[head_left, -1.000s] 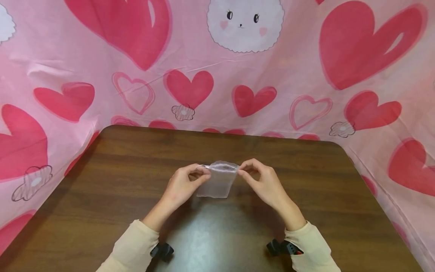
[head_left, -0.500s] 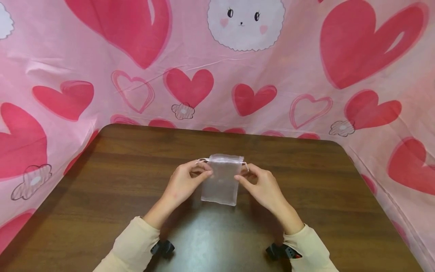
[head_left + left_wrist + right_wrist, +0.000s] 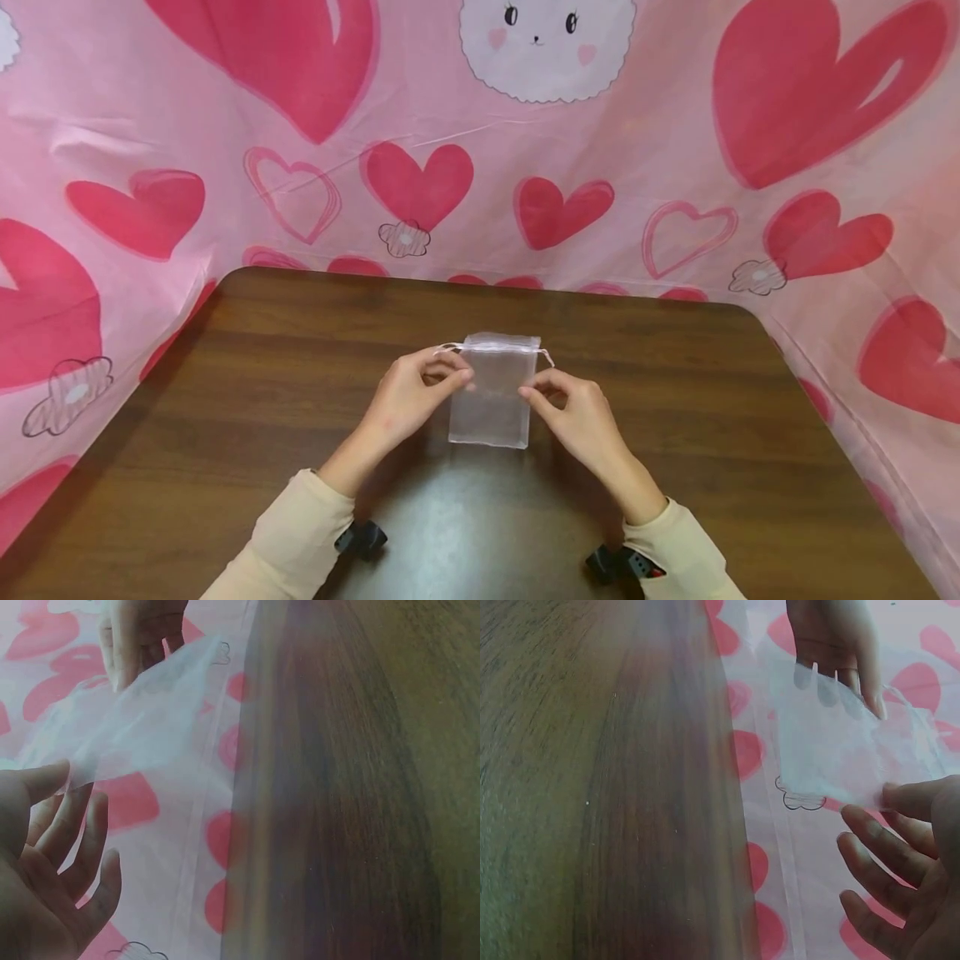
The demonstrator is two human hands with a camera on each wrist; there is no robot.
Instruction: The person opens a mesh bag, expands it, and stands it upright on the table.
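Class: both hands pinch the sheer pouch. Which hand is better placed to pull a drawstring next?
Probably the right hand: the drawstring loops out just above its fingertips. The left hand pinches the pouch lower on its side.

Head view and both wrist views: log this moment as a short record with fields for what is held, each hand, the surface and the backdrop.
held item: sheer white drawstring pouch, upright, above the table
left hand: pinches the pouch's left edge
right hand: pinches its right edge
drawstrings: loose at the top corners
surface: dark wooden table
backdrop: pink heart-print cloth
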